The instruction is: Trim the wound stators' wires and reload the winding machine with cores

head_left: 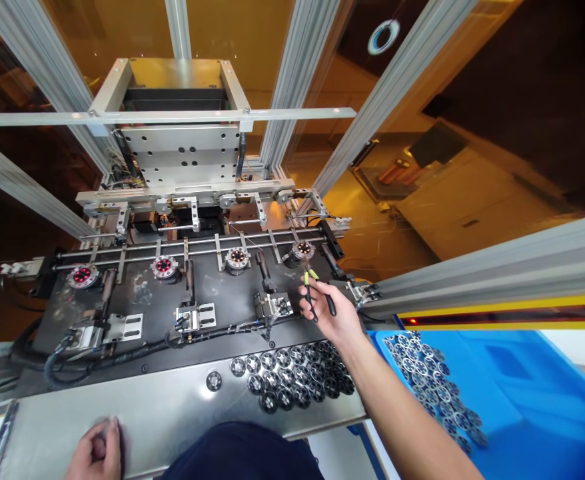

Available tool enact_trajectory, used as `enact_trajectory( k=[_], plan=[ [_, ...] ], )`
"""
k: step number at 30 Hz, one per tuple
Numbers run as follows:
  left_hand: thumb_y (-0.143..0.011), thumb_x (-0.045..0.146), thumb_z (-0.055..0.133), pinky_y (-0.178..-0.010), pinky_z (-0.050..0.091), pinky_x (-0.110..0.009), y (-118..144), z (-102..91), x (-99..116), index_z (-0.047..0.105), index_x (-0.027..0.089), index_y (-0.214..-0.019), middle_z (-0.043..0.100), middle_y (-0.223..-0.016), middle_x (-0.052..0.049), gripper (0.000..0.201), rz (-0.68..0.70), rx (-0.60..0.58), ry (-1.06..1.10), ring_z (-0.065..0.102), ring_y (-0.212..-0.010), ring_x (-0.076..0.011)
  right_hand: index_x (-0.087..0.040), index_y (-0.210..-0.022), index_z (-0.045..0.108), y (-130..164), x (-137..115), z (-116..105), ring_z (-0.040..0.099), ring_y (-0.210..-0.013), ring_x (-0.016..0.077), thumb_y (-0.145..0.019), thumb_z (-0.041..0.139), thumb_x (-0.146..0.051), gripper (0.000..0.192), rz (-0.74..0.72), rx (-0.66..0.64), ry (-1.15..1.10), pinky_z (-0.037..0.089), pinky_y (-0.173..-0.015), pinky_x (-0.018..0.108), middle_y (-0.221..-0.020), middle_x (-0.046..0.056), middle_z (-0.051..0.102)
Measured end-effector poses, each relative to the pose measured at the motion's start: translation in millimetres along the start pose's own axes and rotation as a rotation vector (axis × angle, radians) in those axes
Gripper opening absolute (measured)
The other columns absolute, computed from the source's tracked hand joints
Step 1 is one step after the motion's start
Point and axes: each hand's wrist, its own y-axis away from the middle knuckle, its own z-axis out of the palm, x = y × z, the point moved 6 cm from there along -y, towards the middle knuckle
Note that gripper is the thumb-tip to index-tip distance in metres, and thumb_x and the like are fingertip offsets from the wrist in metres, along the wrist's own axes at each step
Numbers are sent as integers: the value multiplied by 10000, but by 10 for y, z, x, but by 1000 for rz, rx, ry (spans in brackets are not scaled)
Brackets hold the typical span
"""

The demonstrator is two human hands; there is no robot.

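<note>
My right hand (328,313) reaches over the black machine bed and grips a pair of tweezers (310,287) with yellow-green tips, pointing toward the rightmost round fixture (303,251). Three more round fixtures (163,267) sit in a row along the rail to its left. My left hand (94,453) rests curled on the steel shelf (137,413) at the near left; a small dark piece may be under its fingers, but I cannot tell. A cluster of several round slotted metal parts (292,380) lies on the shelf below my right hand.
A blue bin (522,393) at the right holds several more slotted parts (432,387). Clamp blocks (195,317) and cables line the bed's front. Aluminium frame posts (292,73) and amber panels enclose the machine. A single part (214,381) lies apart on the shelf.
</note>
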Motion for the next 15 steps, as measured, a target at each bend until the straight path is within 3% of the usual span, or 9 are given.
enact_trajectory(
  k=[2, 4, 7, 9, 11, 12, 15],
  plan=[
    [-861, 598, 462, -496, 368, -262, 14, 16, -9, 645, 251, -1008, 609, -703, -17, 419, -3, -8, -8, 563, -599, -206, -202, -1010, 652, 227, -61, 107, 535, -478, 86, -761, 706, -331, 286, -25, -36, 14, 394, -341, 172, -758, -20, 630],
    [-867, 607, 453, -500, 367, -258, 12, 24, -13, 633, 252, -1013, 605, -718, -15, 424, -21, -26, 4, 561, -609, -205, -198, -1059, 662, 565, -92, 284, 528, -464, 79, -788, 706, -343, 311, -22, -167, 79, 378, -344, 182, -821, 2, 638],
    [-841, 613, 468, -531, 381, -271, -36, 22, -32, 632, 258, -984, 609, -739, -21, 416, -123, -106, 62, 573, -645, -219, -191, -1166, 667, 1134, 144, 684, 514, -479, 61, -788, 708, -306, 397, 85, -581, 335, 386, -415, 187, -847, 14, 640],
    [-799, 606, 503, -570, 403, -298, -61, 15, -48, 635, 252, -971, 631, -778, -41, 414, -229, -216, 142, 592, -692, -246, -216, -1333, 580, 1389, 541, 912, 526, -535, 75, -757, 702, -277, 592, 187, -802, 556, 424, -470, 196, -877, 12, 652],
    [-766, 594, 533, -624, 447, -322, -36, -15, -11, 641, 245, -968, 667, -808, -54, 417, -275, -337, 263, 625, -744, -266, -266, -1471, 418, 1462, 1050, 1099, 580, -599, 104, -777, 644, -289, 730, 219, -916, 872, 478, -519, 214, -966, 17, 678],
    [-759, 594, 542, -657, 474, -327, 4, -41, 36, 649, 244, -966, 687, -813, -53, 421, -261, -395, 332, 645, -765, -267, -281, -1461, 423, 1426, 1295, 1184, 615, -648, 120, -802, 613, -303, 686, 154, -907, 1102, 505, -580, 226, -988, 15, 696],
    [-784, 648, 523, -659, 533, -312, 269, -97, 250, 684, 236, -864, 727, -750, -35, 449, -171, -600, 535, 690, -708, -244, -204, -1365, 543, 1357, 1947, 1498, 666, -943, 276, -786, 606, -299, 591, 23, -903, 1381, 530, -835, 378, -1097, 113, 704]
  ],
)
